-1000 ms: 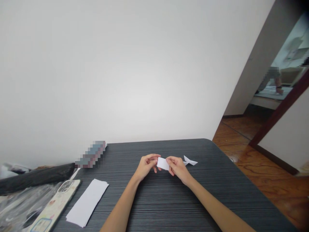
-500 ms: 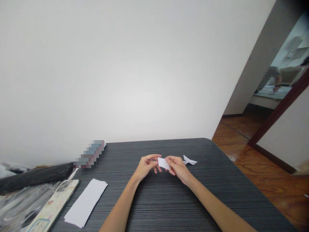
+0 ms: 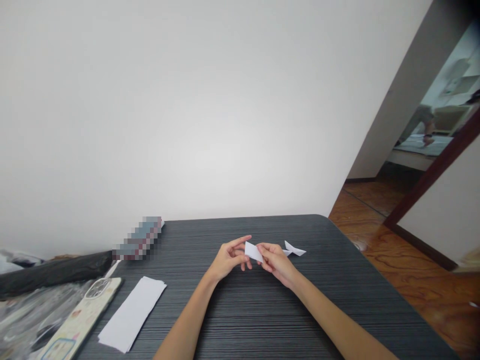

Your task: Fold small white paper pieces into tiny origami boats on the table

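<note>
A small folded piece of white paper (image 3: 254,251) is pinched at its right end between the thumb and fingers of my right hand (image 3: 273,257). My left hand (image 3: 228,258) is at the paper's left edge, with its index finger stretched out above and the other fingers spread. Its thumb tip is by the lower left corner; whether it touches cannot be made out. Just beyond my right hand, a folded white paper shape (image 3: 295,249) with pointed ends lies on the table, partly hidden by that hand.
The dark table (image 3: 240,315) stands against a white wall. On its left lie a stack of white paper strips (image 3: 132,314), a patterned phone case (image 3: 80,317) and a blurred-out object (image 3: 140,238). A black roll (image 3: 56,272) and clear plastic are farther left. A person (image 3: 422,122) is in the room at right.
My left index finger has lifted and straightened away from the paper's top edge. The paper has tilted slightly in my right hand, which stays in place.
</note>
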A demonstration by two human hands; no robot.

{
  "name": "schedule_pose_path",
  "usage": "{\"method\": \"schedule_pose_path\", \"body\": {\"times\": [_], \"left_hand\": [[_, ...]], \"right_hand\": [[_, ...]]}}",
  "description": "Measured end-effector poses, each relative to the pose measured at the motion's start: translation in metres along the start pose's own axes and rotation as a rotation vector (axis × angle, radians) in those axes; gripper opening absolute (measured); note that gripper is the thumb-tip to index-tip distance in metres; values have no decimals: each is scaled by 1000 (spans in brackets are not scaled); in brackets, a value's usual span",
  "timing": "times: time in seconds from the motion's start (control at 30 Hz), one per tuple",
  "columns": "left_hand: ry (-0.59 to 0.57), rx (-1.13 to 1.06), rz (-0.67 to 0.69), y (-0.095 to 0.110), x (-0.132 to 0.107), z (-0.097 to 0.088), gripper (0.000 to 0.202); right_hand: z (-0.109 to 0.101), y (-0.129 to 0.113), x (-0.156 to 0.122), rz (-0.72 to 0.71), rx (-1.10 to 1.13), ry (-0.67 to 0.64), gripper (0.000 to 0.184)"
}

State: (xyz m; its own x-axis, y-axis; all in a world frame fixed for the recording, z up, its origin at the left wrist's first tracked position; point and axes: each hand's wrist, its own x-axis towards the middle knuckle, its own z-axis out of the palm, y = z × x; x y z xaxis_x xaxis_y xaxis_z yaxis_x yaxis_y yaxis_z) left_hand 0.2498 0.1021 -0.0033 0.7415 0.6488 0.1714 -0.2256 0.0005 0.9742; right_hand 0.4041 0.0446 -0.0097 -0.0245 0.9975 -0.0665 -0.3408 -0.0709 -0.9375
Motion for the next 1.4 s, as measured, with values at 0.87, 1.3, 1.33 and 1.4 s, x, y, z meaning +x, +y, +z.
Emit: {"method": "schedule_pose_path", "body": {"times": [0.87, 1.3, 1.33, 1.4], "left_hand": [[390, 480, 175, -5, -1, 9, 9], [430, 620, 341, -14, -4, 14, 16], [442, 639, 360, -14, -5, 14, 15], [444, 657, 366, -15, -5, 15, 15]], "right_hand": [[-5, -9, -11, -741, -1040, 144, 15], [-1, -6, -14, -883, -1199, 212, 18], [-1, -6, -14, -890, -1180, 215, 17], [0, -5, -14, -889, -1124, 221, 16]]}}
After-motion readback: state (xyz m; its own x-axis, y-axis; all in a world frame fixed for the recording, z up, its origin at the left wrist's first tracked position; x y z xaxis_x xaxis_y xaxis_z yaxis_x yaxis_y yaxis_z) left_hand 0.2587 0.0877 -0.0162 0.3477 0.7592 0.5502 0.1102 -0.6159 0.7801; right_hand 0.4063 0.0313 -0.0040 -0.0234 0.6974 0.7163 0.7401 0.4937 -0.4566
